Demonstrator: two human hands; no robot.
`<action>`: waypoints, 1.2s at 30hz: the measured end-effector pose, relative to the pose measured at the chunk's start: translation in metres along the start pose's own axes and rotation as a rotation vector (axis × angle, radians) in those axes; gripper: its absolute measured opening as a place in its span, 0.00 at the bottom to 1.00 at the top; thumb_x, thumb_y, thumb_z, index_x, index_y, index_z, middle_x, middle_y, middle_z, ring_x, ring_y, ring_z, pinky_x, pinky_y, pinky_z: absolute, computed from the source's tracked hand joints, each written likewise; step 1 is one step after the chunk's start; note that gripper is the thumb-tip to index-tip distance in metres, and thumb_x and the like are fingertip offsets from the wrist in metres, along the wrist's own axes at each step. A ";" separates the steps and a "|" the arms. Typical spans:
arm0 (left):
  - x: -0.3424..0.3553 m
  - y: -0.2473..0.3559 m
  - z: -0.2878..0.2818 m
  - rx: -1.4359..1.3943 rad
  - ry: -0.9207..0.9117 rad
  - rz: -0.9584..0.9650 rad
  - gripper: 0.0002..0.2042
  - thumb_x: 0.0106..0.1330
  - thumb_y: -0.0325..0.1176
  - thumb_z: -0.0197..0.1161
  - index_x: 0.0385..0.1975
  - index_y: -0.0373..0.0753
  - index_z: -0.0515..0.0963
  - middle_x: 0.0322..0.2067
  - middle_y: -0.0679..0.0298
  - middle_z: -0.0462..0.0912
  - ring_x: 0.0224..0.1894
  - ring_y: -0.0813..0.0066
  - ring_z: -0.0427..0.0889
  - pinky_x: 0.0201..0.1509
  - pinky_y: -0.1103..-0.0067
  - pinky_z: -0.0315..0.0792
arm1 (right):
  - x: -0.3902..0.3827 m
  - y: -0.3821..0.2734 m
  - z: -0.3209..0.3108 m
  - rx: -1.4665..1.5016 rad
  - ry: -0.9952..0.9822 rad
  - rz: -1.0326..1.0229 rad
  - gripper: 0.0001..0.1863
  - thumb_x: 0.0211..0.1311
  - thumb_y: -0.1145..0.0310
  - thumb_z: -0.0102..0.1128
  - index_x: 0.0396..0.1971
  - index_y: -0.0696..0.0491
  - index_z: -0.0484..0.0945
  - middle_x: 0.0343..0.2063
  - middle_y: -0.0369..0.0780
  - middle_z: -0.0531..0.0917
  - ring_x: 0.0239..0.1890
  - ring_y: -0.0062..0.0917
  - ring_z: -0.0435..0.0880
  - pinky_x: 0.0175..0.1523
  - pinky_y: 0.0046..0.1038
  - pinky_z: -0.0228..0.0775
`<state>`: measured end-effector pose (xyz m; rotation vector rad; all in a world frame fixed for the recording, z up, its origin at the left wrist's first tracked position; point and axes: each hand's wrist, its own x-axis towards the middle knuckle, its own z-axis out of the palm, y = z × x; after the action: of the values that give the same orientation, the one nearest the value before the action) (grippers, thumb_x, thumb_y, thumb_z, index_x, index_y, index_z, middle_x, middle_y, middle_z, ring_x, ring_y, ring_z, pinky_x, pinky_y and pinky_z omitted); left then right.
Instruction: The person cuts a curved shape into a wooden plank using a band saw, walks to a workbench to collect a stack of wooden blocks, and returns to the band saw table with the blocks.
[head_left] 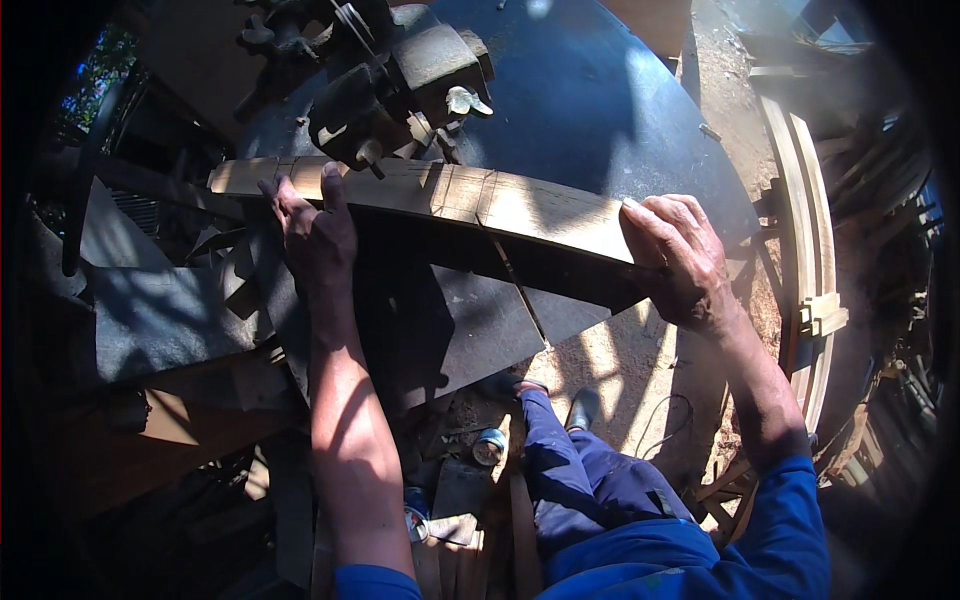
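Observation:
A pale wooden board [550,210] stands on its narrow side across a dark metal saw table [570,90], with dark lines marked across its upper face. My left hand [322,235] grips it toward the left end, thumb and fingers on its near side and top edge. At the right end, my right hand [685,255] is wrapped round the board, thumb on top. Just beyond the board, close to my left hand, sits the saw's metal guide assembly [435,65] with a wing-shaped knob. Where the blade meets the wood is hidden.
A narrow slot [522,295] runs through the near part of the table. Long curved wooden strips [810,200] stand at the right. Wood scraps [460,530] and a small round tin [488,447] lie below, near my feet, with sawdust on the ground [620,350].

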<state>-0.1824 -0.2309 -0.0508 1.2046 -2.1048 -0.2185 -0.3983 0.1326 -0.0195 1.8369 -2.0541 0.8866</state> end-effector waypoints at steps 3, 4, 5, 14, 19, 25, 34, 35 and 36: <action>0.000 0.001 -0.001 0.016 0.007 -0.009 0.43 0.73 0.64 0.53 0.70 0.27 0.60 0.74 0.33 0.53 0.78 0.46 0.53 0.79 0.65 0.56 | 0.001 -0.001 0.000 0.000 -0.007 0.010 0.34 0.52 0.62 0.75 0.59 0.57 0.76 0.47 0.47 0.81 0.49 0.45 0.81 0.54 0.43 0.75; 0.000 0.002 -0.001 0.015 0.002 -0.019 0.43 0.73 0.64 0.52 0.70 0.27 0.60 0.74 0.33 0.53 0.78 0.46 0.53 0.79 0.65 0.56 | 0.001 -0.001 0.000 -0.005 -0.006 0.016 0.34 0.51 0.62 0.76 0.59 0.57 0.76 0.47 0.47 0.81 0.49 0.45 0.81 0.54 0.43 0.75; -0.001 0.002 -0.001 0.014 0.018 -0.005 0.43 0.73 0.64 0.52 0.70 0.26 0.60 0.74 0.33 0.53 0.78 0.45 0.53 0.79 0.65 0.56 | 0.001 -0.001 0.000 -0.011 -0.011 0.025 0.34 0.51 0.63 0.76 0.59 0.56 0.76 0.48 0.47 0.81 0.49 0.44 0.81 0.54 0.43 0.75; -0.002 -0.001 -0.001 0.035 0.037 0.046 0.41 0.73 0.62 0.53 0.67 0.25 0.62 0.71 0.33 0.58 0.77 0.45 0.55 0.79 0.64 0.58 | 0.003 0.002 0.001 0.005 -0.001 0.018 0.35 0.48 0.65 0.78 0.58 0.56 0.76 0.47 0.46 0.82 0.49 0.43 0.82 0.55 0.42 0.75; -0.003 0.000 -0.003 0.056 0.030 0.041 0.40 0.73 0.61 0.54 0.65 0.24 0.63 0.70 0.33 0.61 0.76 0.44 0.58 0.77 0.63 0.62 | 0.005 0.004 0.000 0.024 0.005 0.013 0.36 0.45 0.68 0.79 0.58 0.56 0.77 0.47 0.45 0.82 0.50 0.43 0.82 0.55 0.41 0.76; -0.005 0.005 -0.006 0.038 0.045 0.004 0.40 0.73 0.60 0.55 0.64 0.23 0.64 0.68 0.30 0.61 0.73 0.39 0.63 0.75 0.61 0.65 | 0.005 0.006 -0.001 0.000 -0.024 0.046 0.40 0.38 0.70 0.82 0.58 0.55 0.77 0.49 0.44 0.82 0.52 0.42 0.81 0.55 0.40 0.76; -0.007 0.008 -0.008 0.085 0.074 0.031 0.39 0.73 0.59 0.56 0.62 0.21 0.64 0.67 0.30 0.64 0.72 0.39 0.64 0.74 0.61 0.67 | 0.007 0.010 0.004 -0.019 0.008 0.040 0.35 0.42 0.78 0.80 0.56 0.51 0.78 0.48 0.42 0.83 0.51 0.41 0.82 0.57 0.39 0.74; -0.007 0.008 -0.008 0.101 0.092 0.046 0.39 0.73 0.59 0.55 0.62 0.20 0.65 0.66 0.30 0.65 0.72 0.39 0.64 0.74 0.61 0.67 | 0.008 0.010 0.005 -0.026 0.014 0.040 0.34 0.44 0.78 0.79 0.56 0.51 0.78 0.48 0.42 0.83 0.51 0.41 0.82 0.57 0.39 0.74; -0.008 0.008 -0.008 0.097 0.077 0.032 0.39 0.73 0.59 0.55 0.62 0.20 0.65 0.66 0.30 0.65 0.72 0.39 0.64 0.74 0.61 0.67 | 0.008 0.011 0.005 -0.034 0.020 0.041 0.33 0.45 0.79 0.78 0.56 0.51 0.78 0.47 0.42 0.83 0.51 0.41 0.83 0.57 0.39 0.73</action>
<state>-0.1804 -0.2181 -0.0447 1.2149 -2.0863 -0.0546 -0.4091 0.1238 -0.0219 1.7677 -2.0887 0.8720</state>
